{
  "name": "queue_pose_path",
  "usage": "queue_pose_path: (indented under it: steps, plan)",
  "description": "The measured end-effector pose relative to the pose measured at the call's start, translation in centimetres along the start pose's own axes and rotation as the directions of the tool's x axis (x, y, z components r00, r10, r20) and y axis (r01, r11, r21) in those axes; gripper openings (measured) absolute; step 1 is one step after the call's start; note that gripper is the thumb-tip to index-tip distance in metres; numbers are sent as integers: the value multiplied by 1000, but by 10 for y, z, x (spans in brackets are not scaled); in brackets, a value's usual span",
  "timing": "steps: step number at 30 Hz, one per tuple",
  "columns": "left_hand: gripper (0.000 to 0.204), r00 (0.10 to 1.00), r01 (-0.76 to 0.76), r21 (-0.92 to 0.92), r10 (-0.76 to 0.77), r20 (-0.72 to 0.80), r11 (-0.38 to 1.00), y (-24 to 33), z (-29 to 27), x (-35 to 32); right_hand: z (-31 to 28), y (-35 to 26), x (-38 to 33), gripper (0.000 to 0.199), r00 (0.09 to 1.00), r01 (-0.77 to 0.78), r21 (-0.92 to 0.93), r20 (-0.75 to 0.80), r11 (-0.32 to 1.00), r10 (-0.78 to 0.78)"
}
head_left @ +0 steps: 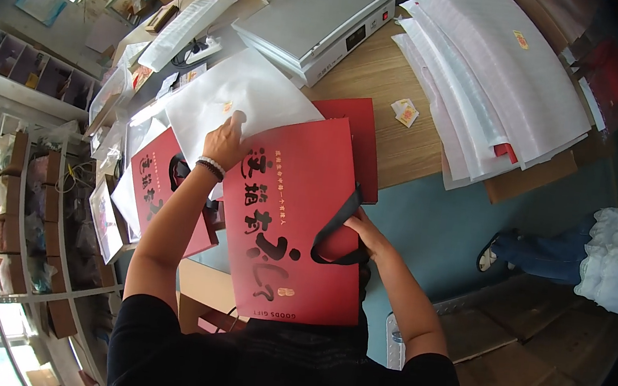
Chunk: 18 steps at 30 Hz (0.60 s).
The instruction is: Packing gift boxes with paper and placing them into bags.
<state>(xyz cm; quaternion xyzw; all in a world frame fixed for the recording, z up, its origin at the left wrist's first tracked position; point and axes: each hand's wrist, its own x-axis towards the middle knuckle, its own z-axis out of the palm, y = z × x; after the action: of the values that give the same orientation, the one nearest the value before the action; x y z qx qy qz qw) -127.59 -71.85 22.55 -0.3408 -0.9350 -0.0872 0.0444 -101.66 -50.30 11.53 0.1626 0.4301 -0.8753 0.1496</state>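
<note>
A large red gift bag (301, 192) with dark lettering and a black ribbon handle (344, 253) hangs tilted in front of me. My right hand (367, 233) grips its right edge beside the handle; some of those fingers are hidden behind the bag. At the bag's upper left, my left hand (224, 142) is closed on a translucent white foam pouch (268, 84) with a small gold-and-red sticker. The pouch's lower edge meets the bag's top edge; whether part of it lies inside cannot be seen. Another red bag (357, 118) shows behind the first.
A second lettered red gift bag (160, 182) lies at the left. On the wooden table (406, 159) are a grey flat-topped machine (316, 12), stacked foam pouches (486, 68) and loose stickers (405, 112). Shelves (29, 213) stand left; cartons (522, 343) and another person's leg (545, 249) are right.
</note>
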Motion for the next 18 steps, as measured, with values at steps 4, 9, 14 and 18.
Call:
queue_pose_path:
  steps: [4, 9, 14, 18]
  plan:
    - [19, 994, -95, 90, 90, 57, 991, 4, 14, 39, 15, 2, 12, 87, 996, 35, 0, -82, 999, -35]
    - [15, 985, -174, -184, 175, -12, 967, 5, 3, 74, 37, -13, 17, 94, 980, 182, -198, -40, 963, -193]
    - [13, 953, -241, -30, 243, 183, 970, -8, -13, 106, 48, -19, 23, 99, 958, 248, -369, -42, 896, -282]
    - [13, 951, -75, -50, 87, 297, 996, 8, -14, 131, 61, -40, 16, 100, 953, 227, -554, -41, 801, -299]
